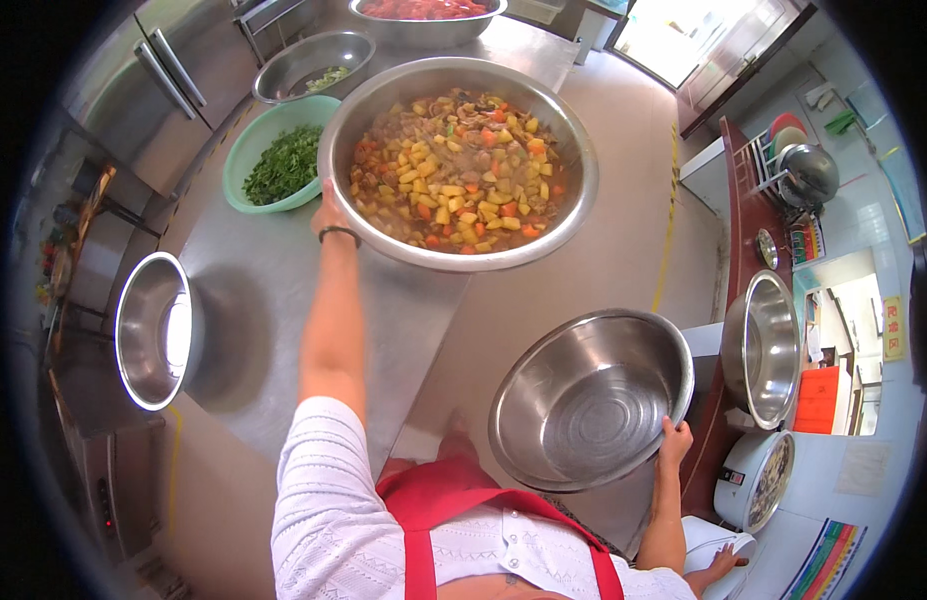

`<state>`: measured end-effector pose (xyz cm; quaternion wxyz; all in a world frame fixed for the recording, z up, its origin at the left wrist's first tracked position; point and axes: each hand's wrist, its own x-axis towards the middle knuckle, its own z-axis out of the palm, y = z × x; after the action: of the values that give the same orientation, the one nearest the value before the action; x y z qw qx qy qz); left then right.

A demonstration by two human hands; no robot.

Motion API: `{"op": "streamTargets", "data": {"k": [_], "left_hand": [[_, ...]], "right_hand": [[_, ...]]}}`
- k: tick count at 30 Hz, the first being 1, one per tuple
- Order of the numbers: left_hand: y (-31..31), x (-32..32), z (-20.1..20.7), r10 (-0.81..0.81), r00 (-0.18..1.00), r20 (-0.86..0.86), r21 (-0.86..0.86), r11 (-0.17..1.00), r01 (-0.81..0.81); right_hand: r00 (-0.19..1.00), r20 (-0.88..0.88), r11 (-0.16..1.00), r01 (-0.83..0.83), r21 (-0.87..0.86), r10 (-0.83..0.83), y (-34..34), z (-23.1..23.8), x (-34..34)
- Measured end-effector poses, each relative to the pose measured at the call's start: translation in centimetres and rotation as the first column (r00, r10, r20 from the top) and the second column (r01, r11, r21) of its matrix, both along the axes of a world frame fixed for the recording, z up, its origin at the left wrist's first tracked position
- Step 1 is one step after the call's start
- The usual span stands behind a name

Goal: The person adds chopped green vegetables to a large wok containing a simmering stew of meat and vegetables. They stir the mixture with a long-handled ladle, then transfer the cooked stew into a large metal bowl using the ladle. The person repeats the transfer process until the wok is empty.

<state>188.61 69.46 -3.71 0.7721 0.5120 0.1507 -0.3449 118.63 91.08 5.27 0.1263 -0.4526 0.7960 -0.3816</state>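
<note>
Steel basin (pixel 593 400) tilted from the right hand (pixel 673 440), probably because its grip clasped one edge; the left hand (pixel 328 212) touched the potato-stew bowl (pixel 575 170), closure unclear.

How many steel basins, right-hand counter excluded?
5: stew basin at the left hand, empty basin in the right hand, second empty basin at far left, greens basin and red-food basin at the back. Others may be hidden.

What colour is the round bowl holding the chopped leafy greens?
The bowl is pale mint green, best seen in the head view.
</note>
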Motion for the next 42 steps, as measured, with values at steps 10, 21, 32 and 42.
{"op": "streamTargets", "data": {"k": [10,21,32,42], "left_hand": [[8.0,2.7,1.1,-0.609,0.682,0.404,0.268,0.792,0.549],[46.8,-5.7,-9.7,-0.594,0.803,0.045,0.264,0.782,0.564],[41.7,-17.6,-11.4,-0.438,0.897,0.057,-0.006,0.898,0.439],[28.5,-18.1,8.5,-0.642,0.710,0.289,-0.330,0.629,0.704]], "right_hand": [[0.811,-0.572,0.983,-0.178,-0.037,0.125,-3.9,5.3,5.7],[0.967,-0.253,0.961,-0.097,-0.260,0.029,-13.0,25.7,2.5],[0.603,0.491,0.762,-0.605,-0.232,0.629,-22.7,49.0,14.4],[0.107,0.313,0.214,-0.919,-0.330,0.944,-19.4,41.6,43.4]]}}
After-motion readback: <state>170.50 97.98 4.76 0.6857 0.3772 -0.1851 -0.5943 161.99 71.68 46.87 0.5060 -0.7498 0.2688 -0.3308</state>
